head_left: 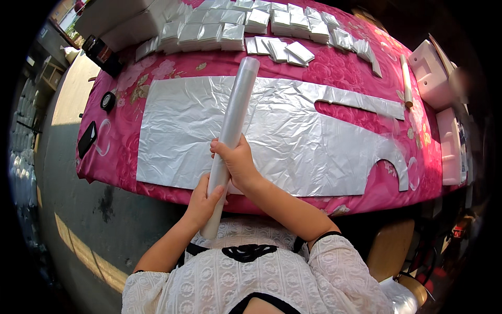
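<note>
Both of my hands are wrapped round a long roll of translucent plastic film [238, 99], held tilted in front of me with its top leaning right. My left hand [203, 201] grips it low down, near my body. Higher up, around its middle, my right hand [235, 157] closes on the same roll. Beneath and beyond it, a wrinkled silvery-white plastic apron [293, 141] lies spread flat on the table. Its body is at the left, and its neck loop and cut-out armholes are at the right. The roll hides a strip of the apron.
Stacks of folded silvery packets [209, 34] line the far side of the pink floral tablecloth [125, 157]. On the left are a dark jar [102, 55], a roll of black tape [107, 101] and a phone [87, 139]. A thin tube [406, 81] and pink boxes [431, 68] stand right.
</note>
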Motion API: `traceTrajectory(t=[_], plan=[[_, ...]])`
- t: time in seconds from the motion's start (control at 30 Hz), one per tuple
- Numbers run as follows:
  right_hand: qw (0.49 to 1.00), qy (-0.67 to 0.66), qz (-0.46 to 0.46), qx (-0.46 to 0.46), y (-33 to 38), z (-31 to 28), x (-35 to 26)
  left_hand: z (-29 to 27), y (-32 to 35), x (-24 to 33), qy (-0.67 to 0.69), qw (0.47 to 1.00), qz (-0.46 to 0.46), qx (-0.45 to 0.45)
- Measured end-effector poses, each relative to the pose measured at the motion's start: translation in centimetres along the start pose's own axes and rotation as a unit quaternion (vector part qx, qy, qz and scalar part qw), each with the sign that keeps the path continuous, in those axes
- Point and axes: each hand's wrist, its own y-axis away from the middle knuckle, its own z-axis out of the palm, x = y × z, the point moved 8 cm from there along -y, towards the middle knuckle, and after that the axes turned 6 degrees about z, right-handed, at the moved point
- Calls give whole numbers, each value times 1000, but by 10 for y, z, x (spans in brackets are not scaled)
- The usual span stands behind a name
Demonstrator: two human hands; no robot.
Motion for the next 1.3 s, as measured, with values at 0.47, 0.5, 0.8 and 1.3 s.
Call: traceTrajectory(t=[0.47, 0.5, 0.8, 1.3], plan=[[965, 257, 30, 34, -85, -105, -110, -1, 59, -48, 308, 903, -222, -199], [950, 307, 50, 16, -80, -98, -107, 0, 60, -49, 310, 904, -221, -196], [896, 410, 97, -141, -71, -81, -89, -2, 59, -53, 273, 917, -216, -196], [884, 444, -55, 133, -99, -210, -208, -112, 108, -51, -62, 890, -275, -358]])
